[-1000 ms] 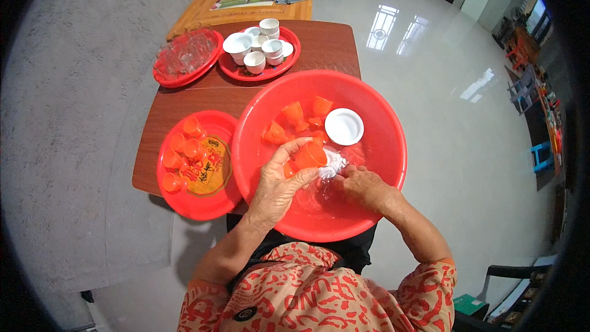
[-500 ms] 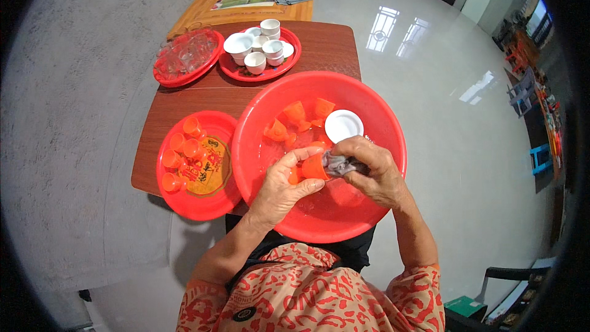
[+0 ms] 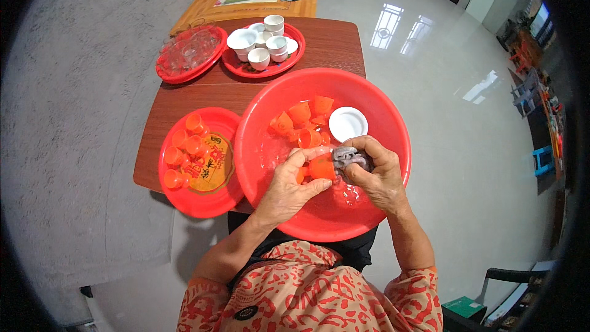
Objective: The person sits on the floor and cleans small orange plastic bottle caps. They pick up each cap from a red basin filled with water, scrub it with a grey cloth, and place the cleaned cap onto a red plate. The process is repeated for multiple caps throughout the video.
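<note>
Over a big red basin [image 3: 258, 209] of water, my left hand [image 3: 289, 187] grips a small orange cup [image 3: 321, 167] lying on its side, its mouth toward the right. My right hand [image 3: 380, 175] is closed on a wet grey cloth [image 3: 351, 158], bunched at the cup's mouth; whether part of it is inside the cup I cannot tell. Several more orange cups [image 3: 300, 114] lie in the water beyond my hands. A white bowl [image 3: 348, 124] sits near the basin's far right side.
Left of the basin, a red tray [image 3: 212, 206] carries several orange cups [image 3: 195, 146]. Farther back stand a tray of white cups and bowls [image 3: 259, 58] and a tray of clear glasses [image 3: 192, 50]. A brown table [image 3: 332, 43] bears the trays; a wooden table [image 3: 301, 9] adjoins it.
The grey cloth is more bunched at the cup's mouth, and my right fingers have shifted around it. Another orange cup now shows just beyond my left fingers. The whole view has shifted slightly.
</note>
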{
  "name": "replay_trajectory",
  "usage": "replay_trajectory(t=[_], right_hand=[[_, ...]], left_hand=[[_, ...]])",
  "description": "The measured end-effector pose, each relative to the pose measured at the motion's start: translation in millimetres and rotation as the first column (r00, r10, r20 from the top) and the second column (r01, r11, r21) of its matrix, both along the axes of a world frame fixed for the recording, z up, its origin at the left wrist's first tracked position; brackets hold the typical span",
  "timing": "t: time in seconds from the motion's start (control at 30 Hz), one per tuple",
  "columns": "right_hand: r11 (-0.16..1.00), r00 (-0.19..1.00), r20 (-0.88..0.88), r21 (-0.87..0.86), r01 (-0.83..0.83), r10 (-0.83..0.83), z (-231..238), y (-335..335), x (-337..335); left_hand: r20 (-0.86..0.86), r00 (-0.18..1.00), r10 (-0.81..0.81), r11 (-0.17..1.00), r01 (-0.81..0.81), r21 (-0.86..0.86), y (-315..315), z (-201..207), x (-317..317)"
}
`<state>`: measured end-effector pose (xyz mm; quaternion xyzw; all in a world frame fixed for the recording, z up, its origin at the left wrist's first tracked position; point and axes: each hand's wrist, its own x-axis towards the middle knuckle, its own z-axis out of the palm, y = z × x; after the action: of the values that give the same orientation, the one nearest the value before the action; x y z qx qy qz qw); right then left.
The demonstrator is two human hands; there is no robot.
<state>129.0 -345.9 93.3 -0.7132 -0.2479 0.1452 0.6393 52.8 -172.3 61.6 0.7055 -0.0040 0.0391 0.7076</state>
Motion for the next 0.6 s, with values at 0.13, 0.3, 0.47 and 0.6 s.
replay_trajectory(t=[0.13, 0.3, 0.47, 0.6], right_hand=[[0.996, 0.994, 0.109, -0.084, 0.038, -0.029, -12, -1, 2], [0.915, 0.907, 0.418, -0.387, 0.117, 0.061, -16, -10, 7], [0.501, 0.829, 0.413, -0.843, 0.193, 0.376, -36, -14, 12], [0.343, 0.744, 0.201, -0.938, -0.041, 0.638, -60, -25, 18]], left_hand=[[0.026, 1.000, 0.002, 0.999, -0.003, 0.048, -1, 3, -1], [-0.080, 0.996, 0.035, 0.963, -0.055, -0.264, -1, 0, -3], [-0.131, 0.989, 0.063, 0.867, -0.119, -0.484, -1, -8, 0], [-0.257, 0.966, 0.017, 0.785, -0.172, -0.595, 7, -13, 2]])
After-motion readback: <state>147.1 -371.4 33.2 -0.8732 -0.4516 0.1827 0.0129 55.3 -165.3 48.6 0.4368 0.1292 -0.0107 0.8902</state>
